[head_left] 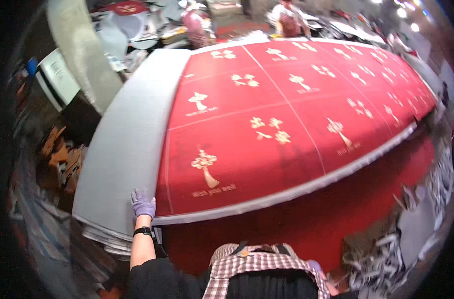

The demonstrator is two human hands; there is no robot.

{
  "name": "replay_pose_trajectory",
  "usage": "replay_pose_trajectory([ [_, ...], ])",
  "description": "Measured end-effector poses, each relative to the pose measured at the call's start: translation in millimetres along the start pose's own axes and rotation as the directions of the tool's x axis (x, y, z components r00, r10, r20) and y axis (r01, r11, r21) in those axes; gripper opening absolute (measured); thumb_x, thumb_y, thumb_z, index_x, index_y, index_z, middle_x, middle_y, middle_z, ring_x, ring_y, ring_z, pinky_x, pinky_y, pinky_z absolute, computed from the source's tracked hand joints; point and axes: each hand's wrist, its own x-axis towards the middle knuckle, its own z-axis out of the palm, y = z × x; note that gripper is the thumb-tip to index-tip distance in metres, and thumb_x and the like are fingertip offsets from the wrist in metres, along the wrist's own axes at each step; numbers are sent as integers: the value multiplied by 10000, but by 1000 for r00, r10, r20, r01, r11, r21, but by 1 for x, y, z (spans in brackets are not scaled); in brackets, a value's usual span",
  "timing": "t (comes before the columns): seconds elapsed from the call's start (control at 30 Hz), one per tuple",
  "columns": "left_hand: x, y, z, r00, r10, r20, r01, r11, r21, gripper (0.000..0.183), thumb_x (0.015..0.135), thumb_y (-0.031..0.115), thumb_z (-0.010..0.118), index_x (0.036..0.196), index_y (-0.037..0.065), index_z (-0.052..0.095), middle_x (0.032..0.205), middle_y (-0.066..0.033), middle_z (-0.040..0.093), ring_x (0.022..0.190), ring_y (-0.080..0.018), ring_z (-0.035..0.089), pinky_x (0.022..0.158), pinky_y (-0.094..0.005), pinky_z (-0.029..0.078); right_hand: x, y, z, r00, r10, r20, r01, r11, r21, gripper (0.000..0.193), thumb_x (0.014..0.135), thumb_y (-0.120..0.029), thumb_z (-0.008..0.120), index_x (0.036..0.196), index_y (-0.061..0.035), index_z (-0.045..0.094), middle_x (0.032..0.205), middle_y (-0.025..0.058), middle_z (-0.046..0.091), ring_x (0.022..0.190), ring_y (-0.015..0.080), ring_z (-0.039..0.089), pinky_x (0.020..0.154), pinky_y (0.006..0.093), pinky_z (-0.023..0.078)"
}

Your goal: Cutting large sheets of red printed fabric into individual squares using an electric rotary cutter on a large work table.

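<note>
My left hand, in a purple glove, lies with fingers stretched out on the near edge of a grey sheet. That grey surface is a wide strip at the left end of a large red mat sheet, printed with pale gold lettering and tassel-knot motifs in a grid of light lines. My right hand is low beside my checked apron; only a bit of its purple glove shows, and its fingers are hidden. I cannot see anything held by it.
Layered grey sheet edges hang at the near left corner. Grey offcuts are heaped at the lower right, brown scraps at the left. Across the table stand a person in a checked apron and another person. A pale pillar rises behind left.
</note>
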Motion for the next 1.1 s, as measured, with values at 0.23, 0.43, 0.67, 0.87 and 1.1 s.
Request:
replay_pose_trajectory([
  [0.23, -73, 191, 18, 856, 515, -54, -518, 852, -81, 667, 857, 429, 545, 1421, 138, 342, 1462, -247, 276, 1349, -409, 273, 1092, -488, 243, -42, 85, -113, 858, 484, -173, -278, 721, 635, 385, 885, -329, 435, 954, -22, 656, 1066, 224, 616, 1033, 382, 565, 876, 470, 450],
  [0.43, -139, 324, 4, 564, 824, -53, -825, 560, -77, 711, 829, 418, 592, 1424, 126, 334, 1474, -238, 257, 1354, -389, 268, 1108, -477, 214, -14, 108, -143, 811, 581, -75, -202, 398, 895, 431, 889, -378, 467, 1110, -45, 626, 1146, 180, 614, 1114, 335, 550, 935, 420, 433],
  [0.67, -140, 417, -29, 339, 933, -121, -935, 320, -153, 664, 823, 342, 614, 1385, 79, 376, 1428, -267, 314, 1325, -406, 302, 1088, -478, 256, 89, 106, -233, 821, 495, -284, 264, 112, 958, 151, 873, -301, 544, 856, -152, 526, 756, -40, 509, 682, 105, 472, 606, 289, 409],
  [0.87, -121, 469, -32, 196, 980, -44, -973, 189, -135, 767, 763, 370, 669, 1391, 59, 356, 1431, -273, 305, 1333, -413, 286, 1099, -489, 227, 173, 105, -325, 797, 596, 95, 284, -510, 812, 798, 832, -401, 646, 1432, -44, 259, 1425, 141, 372, 1302, 278, 357, 1042, 417, 317],
  [1.1, -165, 568, -60, 53, 999, -11, -984, 50, -171, 891, 701, 412, 722, 1388, 7, 324, 1426, -270, 309, 1337, -416, 274, 1103, -485, 219, 231, 156, -367, 835, 546, 63, 465, -763, 448, 754, 780, -354, 707, 1316, 58, 374, 1278, 179, 490, 1164, 264, 480, 985, 378, 378],
])
